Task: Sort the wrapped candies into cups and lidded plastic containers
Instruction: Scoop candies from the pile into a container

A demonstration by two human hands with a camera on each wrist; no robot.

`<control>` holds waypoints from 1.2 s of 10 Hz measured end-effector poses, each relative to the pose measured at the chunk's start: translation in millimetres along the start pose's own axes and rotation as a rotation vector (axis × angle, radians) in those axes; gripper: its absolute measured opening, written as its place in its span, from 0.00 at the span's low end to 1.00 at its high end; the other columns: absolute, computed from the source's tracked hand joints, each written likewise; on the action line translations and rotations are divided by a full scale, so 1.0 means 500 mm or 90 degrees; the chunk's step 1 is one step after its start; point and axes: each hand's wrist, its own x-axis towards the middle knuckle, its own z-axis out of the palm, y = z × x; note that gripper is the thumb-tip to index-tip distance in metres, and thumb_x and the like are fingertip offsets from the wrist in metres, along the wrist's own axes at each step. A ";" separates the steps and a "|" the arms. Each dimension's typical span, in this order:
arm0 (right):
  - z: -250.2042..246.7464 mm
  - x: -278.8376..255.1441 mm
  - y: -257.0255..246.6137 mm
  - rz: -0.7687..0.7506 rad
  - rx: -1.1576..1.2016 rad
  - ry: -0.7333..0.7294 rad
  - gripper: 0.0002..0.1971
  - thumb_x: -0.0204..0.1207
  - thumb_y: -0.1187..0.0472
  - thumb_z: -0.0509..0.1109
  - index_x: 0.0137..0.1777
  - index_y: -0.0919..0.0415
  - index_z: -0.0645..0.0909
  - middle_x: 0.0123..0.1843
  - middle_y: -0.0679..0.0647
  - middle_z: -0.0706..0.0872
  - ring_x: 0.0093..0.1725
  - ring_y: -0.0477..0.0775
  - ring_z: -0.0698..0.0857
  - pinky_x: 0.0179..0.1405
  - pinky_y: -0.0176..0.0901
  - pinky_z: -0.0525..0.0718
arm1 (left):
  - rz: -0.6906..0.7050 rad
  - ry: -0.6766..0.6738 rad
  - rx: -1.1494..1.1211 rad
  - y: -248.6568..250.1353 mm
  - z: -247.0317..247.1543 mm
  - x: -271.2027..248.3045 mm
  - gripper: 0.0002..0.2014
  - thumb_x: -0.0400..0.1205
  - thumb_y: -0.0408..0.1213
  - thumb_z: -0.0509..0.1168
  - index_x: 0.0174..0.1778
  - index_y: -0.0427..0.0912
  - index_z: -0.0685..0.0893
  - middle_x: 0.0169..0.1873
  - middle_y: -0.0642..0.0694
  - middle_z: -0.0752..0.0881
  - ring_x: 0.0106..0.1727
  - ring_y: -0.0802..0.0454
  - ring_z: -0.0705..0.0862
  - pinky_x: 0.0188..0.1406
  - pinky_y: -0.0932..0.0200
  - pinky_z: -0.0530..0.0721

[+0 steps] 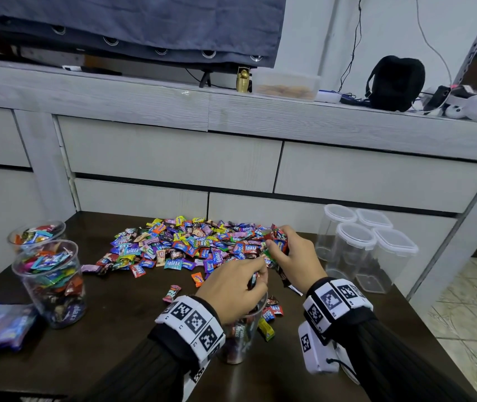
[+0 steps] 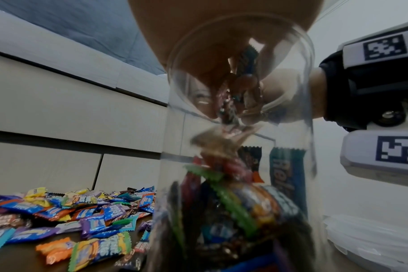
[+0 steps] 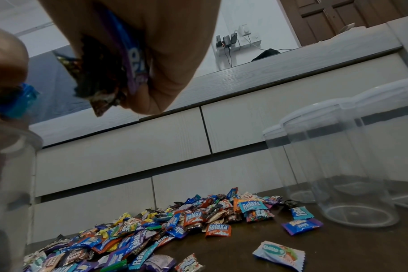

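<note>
Four lidded containers (image 1: 370, 245) show whole only from the head view.

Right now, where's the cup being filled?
Head view: the clear cup stands near the table's front edge, under the left hand, left of the right wrist's camera.

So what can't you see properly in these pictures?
- Head view: the left hand covers the mouth of the near cup.
- Head view: the right hand hides most candies it grips.
- Left wrist view: a candy dropping into that cup is blurred, brand unreadable.
- Lidded containers: the far ones' floors are hidden.
</note>
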 end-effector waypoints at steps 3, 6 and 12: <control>-0.003 0.005 0.005 -0.011 0.003 0.019 0.09 0.82 0.54 0.64 0.56 0.59 0.75 0.40 0.63 0.87 0.40 0.59 0.85 0.42 0.54 0.83 | 0.015 0.033 0.252 -0.001 0.004 0.004 0.13 0.71 0.57 0.55 0.38 0.54 0.79 0.26 0.54 0.76 0.32 0.55 0.73 0.40 0.58 0.62; 0.003 0.010 -0.024 -0.048 0.053 0.074 0.12 0.81 0.54 0.65 0.56 0.62 0.77 0.32 0.61 0.83 0.32 0.56 0.81 0.36 0.47 0.76 | -0.053 0.012 -0.035 -0.042 -0.023 -0.017 0.42 0.61 0.78 0.64 0.69 0.64 0.66 0.63 0.65 0.71 0.65 0.67 0.71 0.63 0.61 0.71; 0.102 -0.054 -0.039 -0.160 0.110 0.015 0.10 0.77 0.55 0.66 0.54 0.58 0.78 0.36 0.42 0.80 0.34 0.35 0.77 0.36 0.23 0.70 | -0.149 -0.071 -0.153 -0.103 0.006 -0.051 0.71 0.49 0.75 0.75 0.84 0.56 0.46 0.59 0.75 0.67 0.51 1.00 0.58 0.46 0.93 0.62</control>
